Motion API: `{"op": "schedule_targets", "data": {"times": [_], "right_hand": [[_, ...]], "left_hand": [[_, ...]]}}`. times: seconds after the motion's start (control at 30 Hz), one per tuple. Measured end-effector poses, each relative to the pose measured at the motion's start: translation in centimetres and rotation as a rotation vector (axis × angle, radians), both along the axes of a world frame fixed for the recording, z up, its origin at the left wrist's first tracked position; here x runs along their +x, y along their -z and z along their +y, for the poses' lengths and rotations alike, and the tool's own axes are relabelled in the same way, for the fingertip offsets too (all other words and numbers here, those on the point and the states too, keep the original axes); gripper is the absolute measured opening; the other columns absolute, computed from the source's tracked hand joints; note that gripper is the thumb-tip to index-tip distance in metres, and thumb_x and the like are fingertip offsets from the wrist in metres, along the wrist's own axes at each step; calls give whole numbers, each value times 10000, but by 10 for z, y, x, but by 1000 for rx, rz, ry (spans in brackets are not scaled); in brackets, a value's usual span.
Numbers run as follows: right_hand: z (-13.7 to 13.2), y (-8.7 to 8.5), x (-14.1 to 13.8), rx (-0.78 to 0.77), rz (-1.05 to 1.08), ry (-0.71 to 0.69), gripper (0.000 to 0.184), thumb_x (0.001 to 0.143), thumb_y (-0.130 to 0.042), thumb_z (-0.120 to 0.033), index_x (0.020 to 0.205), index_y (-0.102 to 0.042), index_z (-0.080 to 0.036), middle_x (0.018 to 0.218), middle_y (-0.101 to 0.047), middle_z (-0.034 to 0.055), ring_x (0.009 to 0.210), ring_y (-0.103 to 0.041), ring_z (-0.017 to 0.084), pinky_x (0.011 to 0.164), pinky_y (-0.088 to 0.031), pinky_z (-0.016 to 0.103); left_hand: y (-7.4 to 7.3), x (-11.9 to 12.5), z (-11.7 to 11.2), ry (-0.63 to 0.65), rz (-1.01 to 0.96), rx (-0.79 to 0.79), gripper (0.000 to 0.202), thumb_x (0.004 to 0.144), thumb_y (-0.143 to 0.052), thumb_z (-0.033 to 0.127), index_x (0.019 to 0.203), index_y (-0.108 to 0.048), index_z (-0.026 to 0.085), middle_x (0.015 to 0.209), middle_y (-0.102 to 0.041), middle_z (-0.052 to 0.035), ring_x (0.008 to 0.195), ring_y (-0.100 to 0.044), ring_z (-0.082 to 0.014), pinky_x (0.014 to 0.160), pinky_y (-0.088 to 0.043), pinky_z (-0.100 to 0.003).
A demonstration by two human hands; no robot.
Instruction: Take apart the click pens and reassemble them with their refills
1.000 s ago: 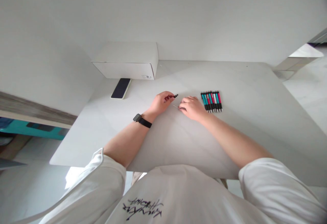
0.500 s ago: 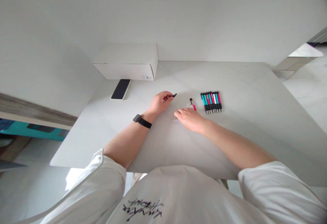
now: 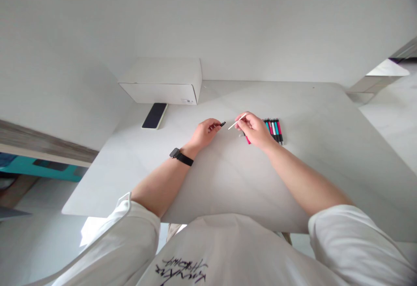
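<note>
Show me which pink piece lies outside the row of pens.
The pink piece beside the right hand, which holds a white stick. It lies left of the row of pens, whose rightmost pen, also pink, lines up with the others.

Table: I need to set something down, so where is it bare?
Bare table: right of the pens; between the forearms; between the phone and near left corner. Crowded: the middle, around the left hand, right hand and pink pen part; back left, by the box.
</note>
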State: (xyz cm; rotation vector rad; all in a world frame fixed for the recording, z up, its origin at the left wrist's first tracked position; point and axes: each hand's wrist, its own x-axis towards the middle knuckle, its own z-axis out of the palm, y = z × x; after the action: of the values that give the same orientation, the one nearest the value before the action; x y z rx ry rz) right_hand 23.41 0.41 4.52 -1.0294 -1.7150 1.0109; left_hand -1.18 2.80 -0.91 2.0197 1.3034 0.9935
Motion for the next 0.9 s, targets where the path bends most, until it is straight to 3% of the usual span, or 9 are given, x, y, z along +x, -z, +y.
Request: {"op": "schedule_targets", "data": {"times": [0.13, 0.3, 0.9], "right_hand": [[9, 14, 1, -32, 184, 133, 406, 953, -627, -648, 1059, -627, -256, 931, -744, 36, 875, -712, 190, 787, -593, 339], [8, 18, 0, -72, 135, 157, 482, 932, -592, -724, 1066, -622, -262, 983, -763, 50, 890, -725, 193, 810, -610, 352], [7, 23, -1, -71, 86, 125, 456, 952, -591, -681, 1085, -637, -247, 1009, -776, 57, 873, -729, 182, 781, -595, 325]], "left_hand": [[-1, 0, -1, 28, 6, 10, 208, 989, -607, 347, 1091, -731, 214, 1014, -754, -41, 820, -641, -158, 765, -508, -287], [-2, 0, -2, 45, -6, 15, 218, 985, -611, 356, 1088, -734, 209, 1014, -753, -51, 828, -643, -163, 770, -518, -297], [0, 0, -1, 72, -30, 31, 182, 968, -650, 338, 1063, -740, 211, 985, -738, -42, 797, -624, -151, 757, -513, -289]]}}
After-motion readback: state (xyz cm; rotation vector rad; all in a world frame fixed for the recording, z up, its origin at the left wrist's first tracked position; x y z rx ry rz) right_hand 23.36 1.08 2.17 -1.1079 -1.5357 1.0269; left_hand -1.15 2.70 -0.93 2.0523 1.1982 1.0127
